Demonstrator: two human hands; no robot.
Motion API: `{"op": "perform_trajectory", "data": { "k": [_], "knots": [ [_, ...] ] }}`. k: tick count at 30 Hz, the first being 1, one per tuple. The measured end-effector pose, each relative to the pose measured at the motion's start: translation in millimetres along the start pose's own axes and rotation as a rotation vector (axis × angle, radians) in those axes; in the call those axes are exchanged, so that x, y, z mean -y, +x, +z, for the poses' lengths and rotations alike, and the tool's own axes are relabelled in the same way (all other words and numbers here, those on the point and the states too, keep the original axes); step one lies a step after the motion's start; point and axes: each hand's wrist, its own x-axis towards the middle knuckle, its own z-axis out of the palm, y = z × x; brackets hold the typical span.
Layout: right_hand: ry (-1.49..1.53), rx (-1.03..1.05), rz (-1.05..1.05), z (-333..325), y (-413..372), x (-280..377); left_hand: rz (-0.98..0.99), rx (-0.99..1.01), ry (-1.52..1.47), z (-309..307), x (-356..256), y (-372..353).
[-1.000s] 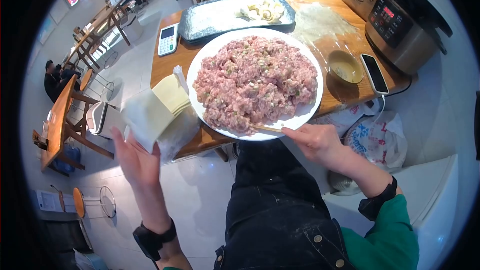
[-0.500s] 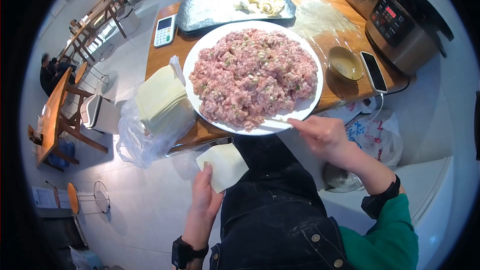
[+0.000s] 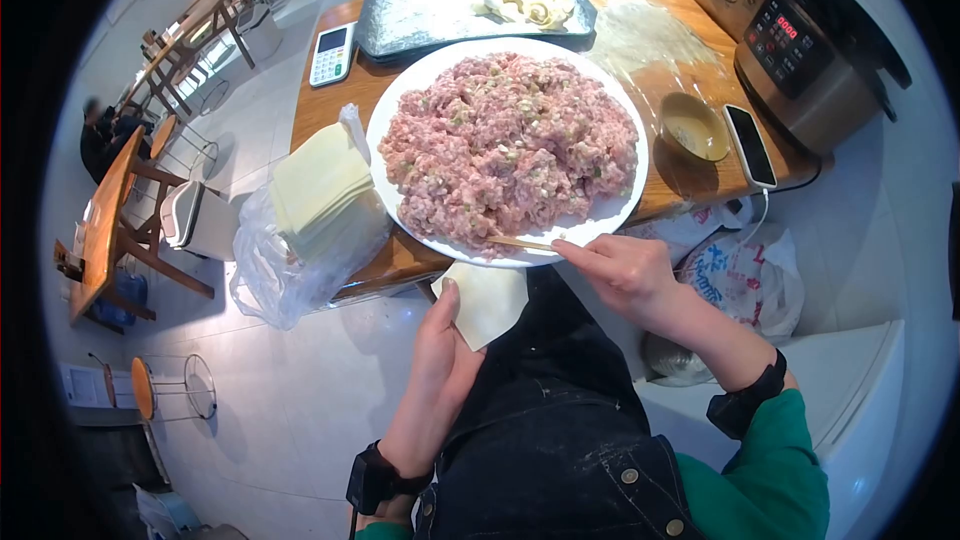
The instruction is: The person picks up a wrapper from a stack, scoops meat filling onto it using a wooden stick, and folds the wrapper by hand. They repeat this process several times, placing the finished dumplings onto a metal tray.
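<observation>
A large white plate [image 3: 612, 212] holds a heap of minced meat [image 3: 510, 145] flecked with green bits. My right hand [image 3: 625, 270] grips a thin wooden stick [image 3: 522, 243] whose far end touches the meat at the plate's near edge. Just below the plate, my left hand [image 3: 447, 340] holds a square dough wrapper [image 3: 488, 305], thumb on top and the other fingers hidden beneath. A stack of wrappers [image 3: 320, 180] lies in a clear plastic bag [image 3: 290, 270] left of the plate, at the table's edge.
Behind the plate is a dark tray [image 3: 430, 20] with folded dumplings [image 3: 540, 8]. A card terminal [image 3: 332, 55] stands left of it. On the right are a small bowl [image 3: 693, 127], a charging phone [image 3: 750, 145] and an electric cooker [image 3: 810, 60]. People sit at tables farther off.
My left hand has brought the wrapper up and right, close under the plate's rim. My right hand has moved left, and the stick's tip now reaches the meat farther left.
</observation>
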Motion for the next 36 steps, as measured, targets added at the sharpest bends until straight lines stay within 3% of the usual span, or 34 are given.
{"op": "perform_trajectory", "data": {
  "k": [8,13,36],
  "knots": [
    [-0.057,0.073,0.046,-7,-14,-6,-0.01,-0.014,-0.039,3,0,1],
    [-0.011,-0.033,0.042,-7,-9,-6,-0.014,0.008,-0.061,1,0,3],
    [-0.02,-0.001,-0.032,4,1,-5,-0.004,-0.021,-0.009,8,-2,1]
  ]
}}
